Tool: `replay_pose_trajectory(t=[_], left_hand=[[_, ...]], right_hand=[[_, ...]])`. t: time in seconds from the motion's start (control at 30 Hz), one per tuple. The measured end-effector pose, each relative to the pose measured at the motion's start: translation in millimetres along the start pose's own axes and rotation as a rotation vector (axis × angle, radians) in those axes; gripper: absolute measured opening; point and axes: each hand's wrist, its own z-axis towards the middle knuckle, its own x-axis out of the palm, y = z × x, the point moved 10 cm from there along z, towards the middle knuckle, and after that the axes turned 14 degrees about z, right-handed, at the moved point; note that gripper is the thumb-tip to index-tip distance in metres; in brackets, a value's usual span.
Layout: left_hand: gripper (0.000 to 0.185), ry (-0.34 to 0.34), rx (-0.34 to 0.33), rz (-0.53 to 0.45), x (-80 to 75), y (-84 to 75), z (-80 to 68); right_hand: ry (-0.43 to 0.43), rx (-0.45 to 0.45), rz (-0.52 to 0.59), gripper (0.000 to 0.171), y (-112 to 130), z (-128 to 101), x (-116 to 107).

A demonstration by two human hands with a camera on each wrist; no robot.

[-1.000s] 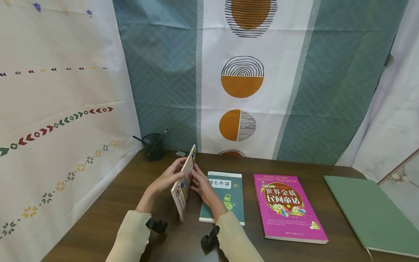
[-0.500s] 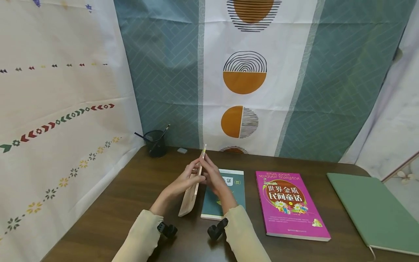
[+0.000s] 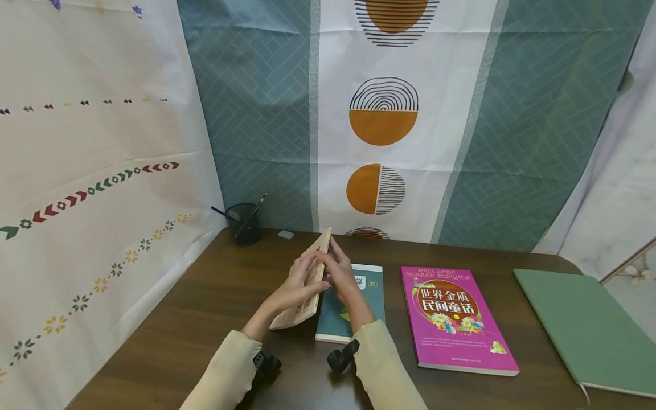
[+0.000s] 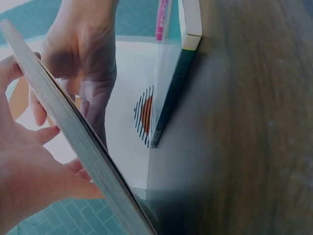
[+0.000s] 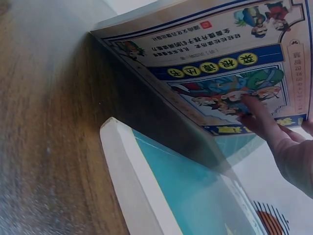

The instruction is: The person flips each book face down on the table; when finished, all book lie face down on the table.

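A thin paperback with a pale back cover [image 3: 297, 316] is held tilted on edge between both hands. My left hand [image 3: 297, 287] grips it from the left, thumb across the edge. On the other side, my right hand [image 3: 345, 276] holds it near the upper part. In the right wrist view the fingers of the right hand [image 5: 288, 152] touch the colourful illustrated front cover [image 5: 195, 58]. The left wrist view shows the page edge [image 4: 83, 132] between the left hand [image 4: 34, 166] and right hand [image 4: 88, 44]. Beneath the right hand lies a teal book [image 3: 369, 299], partly hidden.
A magenta book [image 3: 456, 319] lies right of the teal one, and a green notebook [image 3: 584, 330] lies farther right on the wooden table [image 3: 169, 336]. At the back left stand a black mesh pen cup [image 3: 245, 228] and a small pale eraser-like block [image 3: 286, 234].
The paperback has moved right, over toward the teal book, and turned so its pale back cover faces me more. Both hands have moved with it. The books on the table stay put.
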Motion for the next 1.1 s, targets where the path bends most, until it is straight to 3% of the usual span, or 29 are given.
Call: replay_pose_trajectory(t=[0.37, 0.6, 0.9, 1.1], left_hand=[[0.083, -0.052, -0.052, 0.067, -1.0, 9.8, 2.4], [0.096, -0.072, -0.075, 0.104, -4.3, 14.0, 3.2], [0.103, -0.133, -0.175, 0.133, -20.9, 34.2, 2.2], [0.104, -0.151, -0.223, 0.078, -29.9, 47.9, 0.0]], right_hand=[[-0.038, -0.061, -0.036, 0.071, 6.8, -0.7, -1.5], [-0.023, -0.12, -0.024, 0.071, 14.6, -1.9, 1.8], [-0.053, -0.174, 0.035, 0.071, 27.3, -3.7, 5.1], [-0.074, -0.195, 0.049, 0.069, 34.3, -5.2, 4.2]])
